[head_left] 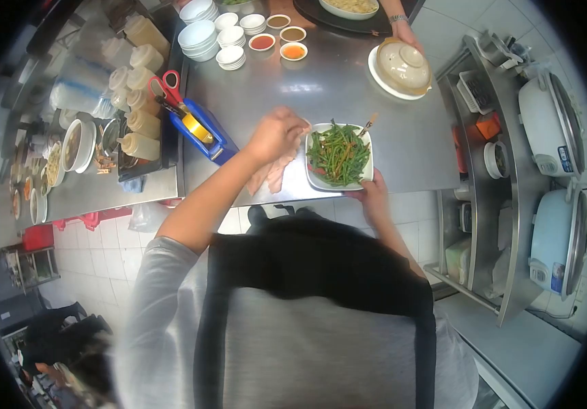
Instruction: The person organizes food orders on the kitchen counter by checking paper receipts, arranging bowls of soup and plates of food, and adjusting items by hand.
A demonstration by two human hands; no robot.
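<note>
The left grip [280,136] pinches a cloth [281,172] beside the bowl [314,179] of greens [338,155] near the counter's [413,153] front edge, while the right grip [374,198] holds the bowl's near right corner.

Green vegetables [339,153], white bowl [315,183]
The cloth [276,174] is pink, the tape holder [222,146] is blue, the scissor handles [172,91] red.

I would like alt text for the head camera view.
A person's right hand holds the edge of a white bowl of green vegetables on a steel counter; the left hand holds a pinkish cloth beside it. Sauce dishes and a lidded pot stand beyond.
</note>
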